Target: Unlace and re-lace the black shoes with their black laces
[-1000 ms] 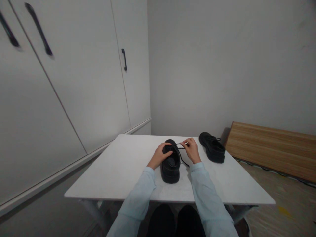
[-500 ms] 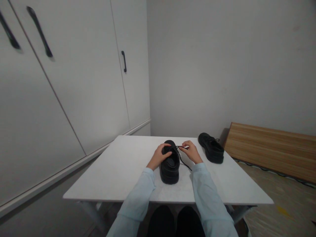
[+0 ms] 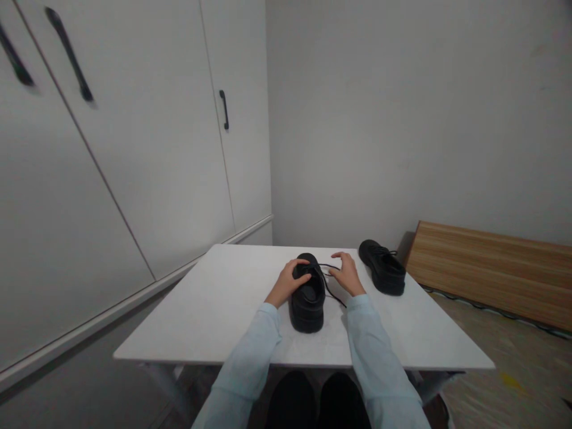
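With twelve straight ahead, the pale cabinet [image 3: 147, 107] stands at ten o'clock, and a white tabletop [image 3: 214, 316] fills the space in front. Two black shoes sit on it: the far shoe [image 3: 383, 270] at one o'clock, and the near shoe [image 3: 307, 302] at twelve, sole down, toe pointing away. I'd judge the lacing on the near one partway along: it looks threaded at least in part, but I see no bow, and pulling through and tying seem left to do. The left hand [image 3: 285, 283] grips its upper from the ten o'clock side, thumb by the collar. The right hand [image 3: 348, 276] hovers off its two o'clock side, forefinger and thumb spread, so the toe end lies between them. A loose lace [image 3: 331, 294] trails out towards four o'clock; another stretch reaches the right thumb, and I cannot tell whether it's pinched.
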A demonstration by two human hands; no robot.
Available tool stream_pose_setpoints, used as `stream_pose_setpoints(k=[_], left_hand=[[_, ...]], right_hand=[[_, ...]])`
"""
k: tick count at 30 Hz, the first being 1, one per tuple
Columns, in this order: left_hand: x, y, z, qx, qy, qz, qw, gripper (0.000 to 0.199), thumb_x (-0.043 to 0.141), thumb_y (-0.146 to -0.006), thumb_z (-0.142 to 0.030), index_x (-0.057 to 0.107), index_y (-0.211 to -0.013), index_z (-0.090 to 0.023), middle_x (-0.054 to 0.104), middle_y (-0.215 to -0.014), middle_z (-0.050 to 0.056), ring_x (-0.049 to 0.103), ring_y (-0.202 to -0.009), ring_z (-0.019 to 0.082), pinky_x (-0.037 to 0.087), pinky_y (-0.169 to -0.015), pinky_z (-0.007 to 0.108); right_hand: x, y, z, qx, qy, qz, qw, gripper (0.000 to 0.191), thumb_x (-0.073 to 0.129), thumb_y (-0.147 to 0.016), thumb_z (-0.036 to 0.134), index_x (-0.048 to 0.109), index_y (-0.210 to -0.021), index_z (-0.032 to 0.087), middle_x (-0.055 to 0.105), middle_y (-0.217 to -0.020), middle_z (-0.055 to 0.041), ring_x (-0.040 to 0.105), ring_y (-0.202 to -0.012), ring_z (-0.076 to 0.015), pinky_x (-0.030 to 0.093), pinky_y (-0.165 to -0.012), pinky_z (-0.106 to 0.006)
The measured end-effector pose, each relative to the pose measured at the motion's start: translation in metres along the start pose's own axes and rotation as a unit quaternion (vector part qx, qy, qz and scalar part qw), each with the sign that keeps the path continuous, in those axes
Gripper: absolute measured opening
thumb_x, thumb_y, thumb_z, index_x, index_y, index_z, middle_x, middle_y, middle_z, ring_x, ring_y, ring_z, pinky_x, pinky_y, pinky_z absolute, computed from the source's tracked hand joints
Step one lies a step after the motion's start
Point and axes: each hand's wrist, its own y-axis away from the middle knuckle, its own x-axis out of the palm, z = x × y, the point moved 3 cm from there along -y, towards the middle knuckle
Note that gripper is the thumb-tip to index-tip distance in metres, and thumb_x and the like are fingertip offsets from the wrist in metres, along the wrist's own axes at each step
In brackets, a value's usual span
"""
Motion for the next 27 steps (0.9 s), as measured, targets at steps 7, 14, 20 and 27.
stream_pose_setpoints(k=[7, 14, 20, 27], left_hand=[[-0.003, -0.002, 0.001, -0.026, 0.025, -0.057, 0.998, 0.025, 0.056, -0.083, -0.037, 0.062, -0.101, -0.02, 0.065, -0.11, 0.007, 0.057, -0.108, 0.021, 0.043, -0.094, 0.036], [-0.011, -0.003, 0.006, -0.051, -0.043, -0.143, 0.988, 0.018, 0.062, -0.077, -0.036, 0.064, -0.083, -0.019, 0.066, -0.095, 0.005, 0.06, -0.096, 0.021, 0.044, -0.089, 0.038], [-0.01, -0.003, 0.01, -0.06, -0.068, -0.13, 0.987, 0.018, 0.067, -0.072, -0.037, 0.067, -0.076, -0.019, 0.066, -0.086, 0.005, 0.059, -0.088, 0.021, 0.044, -0.085, 0.038], [-0.007, -0.006, 0.012, -0.034, -0.041, -0.107, 0.993, 0.015, 0.061, -0.077, -0.032, 0.064, -0.074, -0.017, 0.066, -0.08, 0.004, 0.059, -0.081, 0.018, 0.046, -0.079, 0.032]], right_hand=[[0.001, 0.004, 0.028, 0.013, -0.179, 0.141, 0.974, 0.036, 0.057, -0.077, 0.033, 0.06, -0.112, 0.027, 0.058, -0.125, -0.0049, 0.048, -0.121, -0.0239, 0.033, -0.105, -0.041], [0.011, 0.011, 0.03, 0.027, -0.208, 0.266, 0.941, 0.062, 0.076, -0.064, 0.039, 0.058, -0.121, 0.024, 0.056, -0.13, -0.0079, 0.047, -0.125, -0.0264, 0.031, -0.108, -0.044], [0.017, 0.013, 0.024, 0.014, -0.202, 0.287, 0.936, 0.068, 0.077, -0.063, 0.037, 0.055, -0.125, 0.023, 0.054, -0.132, -0.0087, 0.046, -0.125, -0.0251, 0.028, -0.11, -0.043], [0.016, 0.012, 0.024, 0.013, -0.192, 0.283, 0.94, 0.065, 0.077, -0.062, 0.038, 0.056, -0.122, 0.023, 0.056, -0.13, -0.0086, 0.048, -0.123, -0.0262, 0.031, -0.109, -0.045]])
